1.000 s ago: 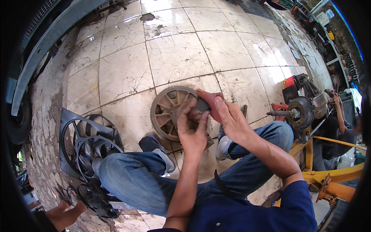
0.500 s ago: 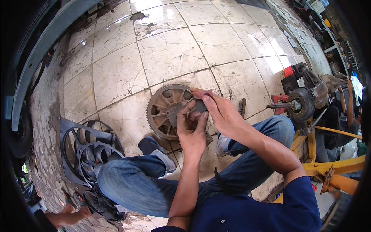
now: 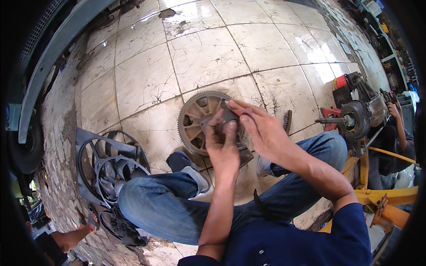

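A dark, flat, squarish pad (image 3: 228, 116), perhaps a brake pad, is pinched between the thumb and fingers of my left hand (image 3: 223, 148). My right hand (image 3: 269, 133) presses a reddish-brown folded piece (image 3: 243, 112), like sandpaper, against the pad's upper right; its fingers partly hide the piece. Beneath both hands a toothed metal flywheel (image 3: 191, 129) lies flat on the floor, its right side covered by my hands. A dark, blocky metal part (image 3: 246, 156) shows beside the flywheel's lower right edge, near my left wrist.
On the tiled floor (image 3: 146, 84), a wire brush (image 3: 287, 122) lies right of my hands. A fan with its shroud (image 3: 111, 166) is by my left knee. Farther right are a greasy axle hub (image 3: 350, 119) and a yellow frame (image 3: 390, 195). Other people's hands (image 3: 91, 226) show at both sides.
My right hand has shifted over the pad, its fingers now straighter and its thumb lower. The whole view has slid slightly. Another person's hand at lower left has risen.
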`<state>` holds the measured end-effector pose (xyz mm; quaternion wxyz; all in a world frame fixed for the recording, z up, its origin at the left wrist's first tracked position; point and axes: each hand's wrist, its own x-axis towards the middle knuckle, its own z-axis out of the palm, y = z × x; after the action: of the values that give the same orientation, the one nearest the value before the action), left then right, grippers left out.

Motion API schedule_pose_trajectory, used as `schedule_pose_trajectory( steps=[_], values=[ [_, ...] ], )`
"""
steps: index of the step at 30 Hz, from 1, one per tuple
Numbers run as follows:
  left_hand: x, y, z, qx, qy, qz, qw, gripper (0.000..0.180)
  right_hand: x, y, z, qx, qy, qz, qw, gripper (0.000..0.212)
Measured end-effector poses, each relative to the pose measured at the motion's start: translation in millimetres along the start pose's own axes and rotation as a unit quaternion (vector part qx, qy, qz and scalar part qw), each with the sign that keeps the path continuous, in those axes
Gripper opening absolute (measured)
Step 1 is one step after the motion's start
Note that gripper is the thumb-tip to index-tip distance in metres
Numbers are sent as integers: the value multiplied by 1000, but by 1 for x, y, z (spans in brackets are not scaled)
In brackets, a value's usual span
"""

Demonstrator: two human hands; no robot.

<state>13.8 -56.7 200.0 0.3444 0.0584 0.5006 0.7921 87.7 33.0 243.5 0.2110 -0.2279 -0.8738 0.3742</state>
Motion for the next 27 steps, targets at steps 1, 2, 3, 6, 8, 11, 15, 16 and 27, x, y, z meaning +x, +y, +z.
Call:
schedule_pose_trajectory(
  steps=[1,2,3,6,8,11,15,16,27],
  values=[
    [3,2,-2,-8,22,-9,1000,36,-2,-5,0,-14,-4,-8,1000,34],
    [6,4,-3,-38,-22,-15,999,34,-3,-7,-1,-28,-9,-17,999,34],
    [4,4,-3,-41,-26,-15,999,34,-1,-5,0,-32,-4,-24,999,34],
    [-2,6,0,-47,-28,-28,998,35,4,-4,-3,-34,13,-29,999,34],
    [5,7,-2,-87,-43,-18,995,36,-2,-8,-4,-86,10,-73,994,35],
    [2,3,-6,-120,-70,-1,990,39,5,-3,-8,-92,25,-71,993,36],
    [4,4,-9,-198,-111,11,974,44,13,-1,-24,65,68,94,991,42],
    [5,7,-11,-222,-122,4,967,45,12,-1,-29,104,85,129,983,44],
    [-2,17,-10,-210,-206,22,956,56,5,-10,-35,358,-4,240,902,67]
  ],
)
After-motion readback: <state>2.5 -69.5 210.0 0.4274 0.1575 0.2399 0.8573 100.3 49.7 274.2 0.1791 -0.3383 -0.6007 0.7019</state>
